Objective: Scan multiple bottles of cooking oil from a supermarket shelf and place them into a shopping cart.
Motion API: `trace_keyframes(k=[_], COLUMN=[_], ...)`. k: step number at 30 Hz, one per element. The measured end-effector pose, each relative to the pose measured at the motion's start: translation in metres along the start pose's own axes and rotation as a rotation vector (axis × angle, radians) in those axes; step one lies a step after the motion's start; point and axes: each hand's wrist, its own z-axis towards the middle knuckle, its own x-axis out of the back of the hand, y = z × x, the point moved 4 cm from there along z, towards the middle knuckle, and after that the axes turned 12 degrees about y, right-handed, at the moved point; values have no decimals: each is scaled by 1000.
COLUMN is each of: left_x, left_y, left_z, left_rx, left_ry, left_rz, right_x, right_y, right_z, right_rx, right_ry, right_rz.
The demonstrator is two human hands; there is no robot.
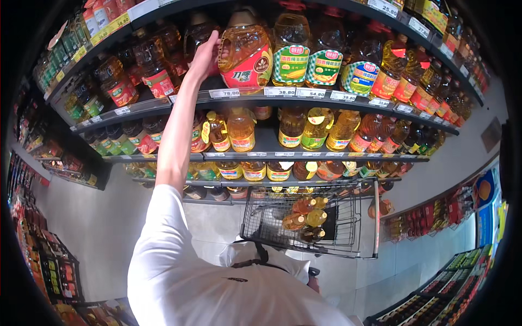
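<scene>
My left hand (205,58) reaches up to the top full-height shelf and is closed at the left side of a large cooking oil bottle (247,57) with a red label. Its fingers are partly hidden by the bottle's handle side. The bottle stands near the shelf's front edge, its cap at the top. Just to its right stand an oil bottle with a green checked label (291,54) and a similar bottle (324,60). A dark bottle (197,32) stands behind my hand. My right hand does not show.
A wire shopping cart (353,217) stands below the shelves, with several oil bottles (315,218) in it. Lower shelves hold more bottles (241,130). Grey tiled floor (103,217) lies to the left. More shelving (435,282) runs along the lower right.
</scene>
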Motion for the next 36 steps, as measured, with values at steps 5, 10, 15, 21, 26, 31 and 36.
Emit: trace_keyframes(k=[5,10,15,21,26,31,36], left_x=[-35,-49,-55,-31,-15,-51,-57], left_y=[-5,15,51,100,55,-34,-161], left_z=[28,-4,-56,-99,-189,-301,-361], left_rx=[173,61,-402,101,644,1153,1072], left_ry=[-265,-285,-224,-300,-492,-488,-101], left_rz=[-29,-39,148,-268,-422,-463,-348], right_x=[-29,-59,-85,-86,-54,-36,-33], right_y=[18,34,30,73,24,-118,-194], right_z=[-28,-57,-64,-62,-77,-138,-189], right_rx=[6,-7,-2,-43,128,375,540], right_ry=[86,166,238,323,223,-140,-326], right_rz=[60,101,143,117,179,97,-58])
